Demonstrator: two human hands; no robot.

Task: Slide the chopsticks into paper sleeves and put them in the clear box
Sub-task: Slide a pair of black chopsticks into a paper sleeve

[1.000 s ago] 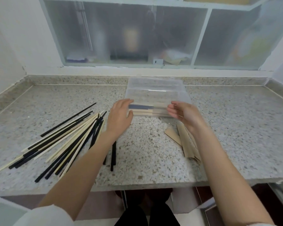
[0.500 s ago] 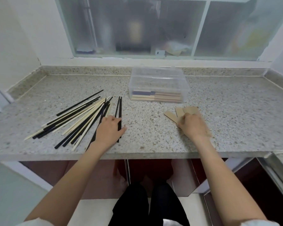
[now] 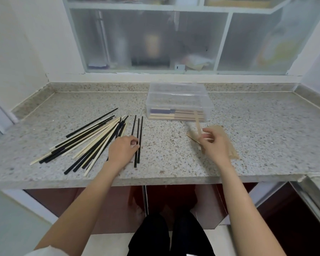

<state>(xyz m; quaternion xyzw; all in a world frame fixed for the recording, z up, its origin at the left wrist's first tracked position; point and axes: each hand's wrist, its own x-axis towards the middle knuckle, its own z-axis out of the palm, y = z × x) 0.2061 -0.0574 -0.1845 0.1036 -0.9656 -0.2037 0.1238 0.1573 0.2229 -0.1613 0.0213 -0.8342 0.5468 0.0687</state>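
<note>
A loose pile of black and pale chopsticks (image 3: 92,141) lies on the left of the granite counter (image 3: 174,159). Beside it, a pair of black chopsticks (image 3: 139,130) lies straight, and my left hand (image 3: 123,151) pinches it near its lower half. My right hand (image 3: 211,144) holds a brown paper sleeve (image 3: 198,124) lifted upright off the stack of paper sleeves (image 3: 227,143) beneath it. The clear box (image 3: 177,95) stands at the back centre, with sleeved chopsticks (image 3: 175,115) lying along its front wall.
A raised granite lip and frosted sliding windows (image 3: 155,39) run behind the counter. White walls close in on the left and right. The counter's front edge is just below my wrists, and a metal sink edge (image 3: 318,185) shows at the lower right.
Both hands drew back from the box to the counter. My left hand curled onto the black pair, and my right hand lifted one sleeve off the stack.
</note>
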